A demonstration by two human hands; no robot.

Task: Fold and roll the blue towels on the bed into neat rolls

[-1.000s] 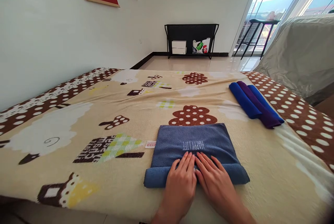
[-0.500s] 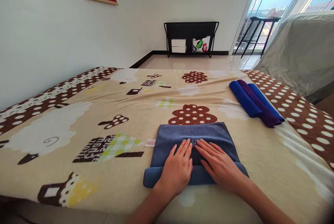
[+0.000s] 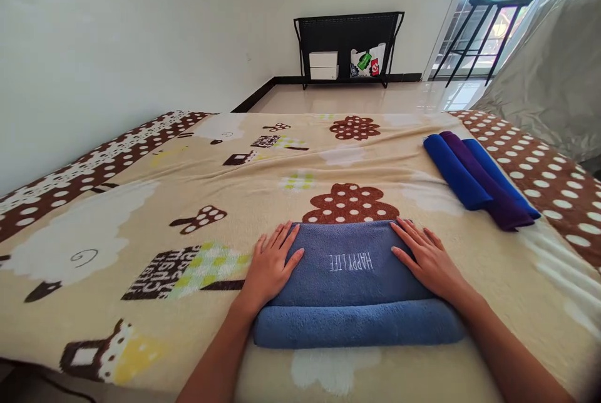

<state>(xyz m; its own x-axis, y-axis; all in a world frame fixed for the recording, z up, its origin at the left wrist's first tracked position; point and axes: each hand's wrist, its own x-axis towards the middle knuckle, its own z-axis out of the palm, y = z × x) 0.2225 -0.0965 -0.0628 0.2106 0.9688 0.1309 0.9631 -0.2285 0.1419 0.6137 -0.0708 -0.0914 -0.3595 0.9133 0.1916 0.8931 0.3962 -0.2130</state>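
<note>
A blue-grey towel [image 3: 347, 278] lies partly rolled in front of me, its thick roll along the near edge and its flat part beyond. White lettering, "HAPPY LIFE", shows upside down on the flat part. My left hand [image 3: 273, 263] rests on the towel's left edge with the fingers stretched out. On the opposite edge, my right hand [image 3: 425, 257] lies flat, fingers spread toward the far corner. Neither hand grips the cloth. Farther right lie rolled towels: a blue roll [image 3: 455, 171], a purple roll [image 3: 488, 184] and another blue roll [image 3: 502, 178], side by side.
Everything lies on a bed covered by a patterned cream blanket [image 3: 197, 321] with brown dotted borders. A white wall [image 3: 70, 46] runs along the left. Past the bed stand a black rack [image 3: 347, 34] with boxes, a dark stool [image 3: 500, 2] and a covered bulky object [image 3: 544, 65].
My hands have slid apart from the towel's middle to its left and right edges, uncovering the lettering and the roll. The view has tilted down slightly.
</note>
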